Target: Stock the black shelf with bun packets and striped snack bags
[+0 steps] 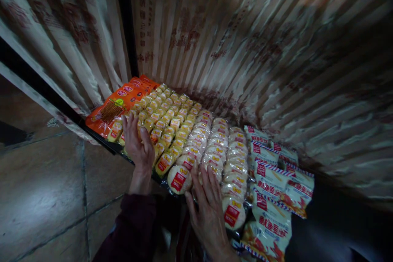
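Observation:
My left hand [139, 147] rests at the front of the rows of small yellow wrapped snacks [168, 118], fingers stretched out and slightly apart. Nothing shows in its grasp. My right hand [207, 208] lies with fingers extended over the front of the rows of round white wrapped crackers [216, 147], between a cracker pack [179, 179] at the front left and another cracker pack [233, 213] at the right. Its fingers cover the front of the middle row. Both snack groups stand in overlapping rows, clear film around each piece.
Orange snack bags [112, 108] lie at the left end of the shelf. Light blue and white snack bags [270, 196] are stacked at the right end. A pleated printed curtain [196, 41] hangs behind, with a dark post [125, 20]. Tiled floor [52, 188] shows lower left.

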`<state>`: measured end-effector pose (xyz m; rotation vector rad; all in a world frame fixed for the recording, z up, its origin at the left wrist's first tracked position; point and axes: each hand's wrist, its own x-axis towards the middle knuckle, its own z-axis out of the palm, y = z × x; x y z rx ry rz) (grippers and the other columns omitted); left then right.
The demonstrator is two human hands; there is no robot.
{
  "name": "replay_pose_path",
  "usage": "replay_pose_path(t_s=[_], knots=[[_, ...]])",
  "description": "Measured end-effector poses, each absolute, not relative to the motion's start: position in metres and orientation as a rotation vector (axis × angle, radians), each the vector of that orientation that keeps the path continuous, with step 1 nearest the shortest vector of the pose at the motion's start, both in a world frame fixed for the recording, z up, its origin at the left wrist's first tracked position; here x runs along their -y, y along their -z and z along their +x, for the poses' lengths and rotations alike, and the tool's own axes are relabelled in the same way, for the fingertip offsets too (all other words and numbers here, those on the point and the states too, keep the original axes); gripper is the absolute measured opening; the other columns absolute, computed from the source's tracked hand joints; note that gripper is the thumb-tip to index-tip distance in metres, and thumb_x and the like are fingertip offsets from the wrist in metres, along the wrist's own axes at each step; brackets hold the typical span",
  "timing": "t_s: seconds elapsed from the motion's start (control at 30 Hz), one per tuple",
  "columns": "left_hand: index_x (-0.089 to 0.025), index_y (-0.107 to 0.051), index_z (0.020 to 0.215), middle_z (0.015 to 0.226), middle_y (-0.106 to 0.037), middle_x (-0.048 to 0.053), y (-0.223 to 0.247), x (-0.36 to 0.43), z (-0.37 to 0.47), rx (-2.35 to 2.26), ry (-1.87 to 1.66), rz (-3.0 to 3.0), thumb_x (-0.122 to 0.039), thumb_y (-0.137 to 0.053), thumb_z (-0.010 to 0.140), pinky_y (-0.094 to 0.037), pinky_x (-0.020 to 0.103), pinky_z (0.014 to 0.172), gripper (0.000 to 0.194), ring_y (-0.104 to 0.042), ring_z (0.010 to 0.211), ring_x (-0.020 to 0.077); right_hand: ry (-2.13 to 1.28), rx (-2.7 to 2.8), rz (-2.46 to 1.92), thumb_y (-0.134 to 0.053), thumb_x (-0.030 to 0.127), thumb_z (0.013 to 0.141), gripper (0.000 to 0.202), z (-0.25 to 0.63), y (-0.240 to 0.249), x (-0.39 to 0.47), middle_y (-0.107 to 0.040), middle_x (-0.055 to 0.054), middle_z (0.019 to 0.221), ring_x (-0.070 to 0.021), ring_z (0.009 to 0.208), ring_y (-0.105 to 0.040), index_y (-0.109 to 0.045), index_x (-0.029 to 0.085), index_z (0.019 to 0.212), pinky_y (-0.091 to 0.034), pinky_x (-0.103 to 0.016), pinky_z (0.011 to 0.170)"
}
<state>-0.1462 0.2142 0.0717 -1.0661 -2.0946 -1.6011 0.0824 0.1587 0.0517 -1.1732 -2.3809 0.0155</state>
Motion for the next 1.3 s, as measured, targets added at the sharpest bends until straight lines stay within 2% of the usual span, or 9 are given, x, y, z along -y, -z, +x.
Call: replay_pose_path(t_s=[0.1,0.23,0.47,0.67,0.8,0.9,1.0,1.13,1.3], knots=[[-0.014,-0.052,0.129,0.138,-0.054,0.015,-0.08,-0.214,-0.114,1.857,1.774,-1.26,-0.025,-0.034,0.098,-0.03,0.048,0.115,0.037,-0.032,0.143,0.0246,0.057,2.325,-1.22,-0.048,0.026,0.094,0.063,0.094,-0.043,-0.155,-0.032,-0.012,0.156,-0.0313,0.146,-0.022,-0.024,0.024,0.152,-0.036,-0.06,0.108],[-0.015,-0.055,0.123,0.133,-0.058,0.014,-0.082,-0.205,-0.067,1.741,1.797,-1.564,-0.02,-0.036,0.095,-0.038,0.051,0.111,0.034,-0.039,0.139,0.026,0.059,2.292,-1.259,-0.046,0.028,0.095,0.063,0.105,-0.043,-0.156,-0.033,-0.013,0.156,-0.0328,0.146,-0.022,-0.022,0.022,0.152,-0.036,-0.062,0.108],[-0.016,-0.058,0.118,0.125,-0.063,0.014,-0.076,-0.184,-0.018,1.664,1.796,-1.809,-0.012,-0.038,0.091,-0.046,0.046,0.106,0.034,-0.045,0.135,0.0245,0.031,2.199,-1.301,-0.041,0.023,0.096,0.063,0.119,-0.053,-0.158,-0.031,-0.015,0.156,-0.0315,0.146,-0.023,-0.017,0.021,0.154,-0.034,-0.06,0.11],[-0.014,-0.06,0.114,0.128,-0.061,0.014,-0.06,-0.176,-0.004,1.835,1.596,-1.86,-0.012,-0.041,0.09,-0.043,0.047,0.109,0.031,-0.038,0.139,0.026,0.132,2.16,-1.347,-0.04,0.026,0.096,0.061,0.14,-0.049,-0.155,-0.031,-0.016,0.156,-0.0325,0.145,-0.024,-0.019,0.021,0.153,-0.032,-0.062,0.109],[-0.014,-0.058,0.121,0.137,-0.055,0.014,-0.052,-0.171,0.002,1.903,1.401,-1.97,-0.013,-0.045,0.089,-0.041,0.049,0.111,0.035,-0.03,0.143,0.0287,0.15,2.16,-1.389,-0.043,0.027,0.095,0.063,0.149,-0.039,-0.15,-0.029,-0.017,0.156,-0.0329,0.146,-0.023,-0.019,0.021,0.153,-0.033,-0.062,0.109],[-0.013,-0.057,0.124,0.14,-0.053,0.015,-0.048,-0.171,0.007,1.94,1.303,-1.996,-0.016,-0.046,0.09,-0.039,0.052,0.111,0.036,-0.025,0.145,0.0304,0.129,2.162,-1.42,-0.043,0.028,0.096,0.059,0.148,-0.032,-0.149,-0.029,-0.017,0.156,-0.0333,0.146,-0.023,-0.025,0.019,0.152,-0.034,-0.061,0.108],[-0.013,-0.058,0.123,0.139,-0.054,0.015,-0.044,-0.174,0.012,1.979,1.25,-1.986,-0.019,-0.046,0.09,-0.04,0.054,0.11,0.035,-0.026,0.144,0.0318,0.109,2.156,-1.443,-0.042,0.028,0.096,0.057,0.145,-0.028,-0.151,-0.03,-0.017,0.156,-0.0332,0.146,-0.023,-0.029,0.019,0.15,-0.033,-0.061,0.109],[-0.014,-0.06,0.12,0.137,-0.055,0.016,-0.038,-0.179,0.017,2.014,1.209,-1.965,-0.022,-0.048,0.09,-0.041,0.058,0.107,0.034,-0.031,0.142,0.0338,0.104,2.142,-1.427,-0.041,0.027,0.096,0.058,0.142,-0.026,-0.154,-0.03,-0.017,0.156,-0.0328,0.145,-0.023,-0.026,0.02,0.151,-0.032,-0.061,0.109],[-0.011,-0.06,0.12,0.138,-0.054,0.019,-0.04,-0.181,0.02,1.997,1.179,-1.937,-0.02,-0.048,0.089,-0.039,0.057,0.109,0.035,-0.03,0.142,0.0347,0.091,2.143,-1.42,-0.04,0.026,0.096,0.055,0.145,-0.024,-0.155,-0.034,-0.02,0.154,-0.0317,0.145,-0.024,-0.03,0.015,0.149,-0.031,-0.06,0.11]])
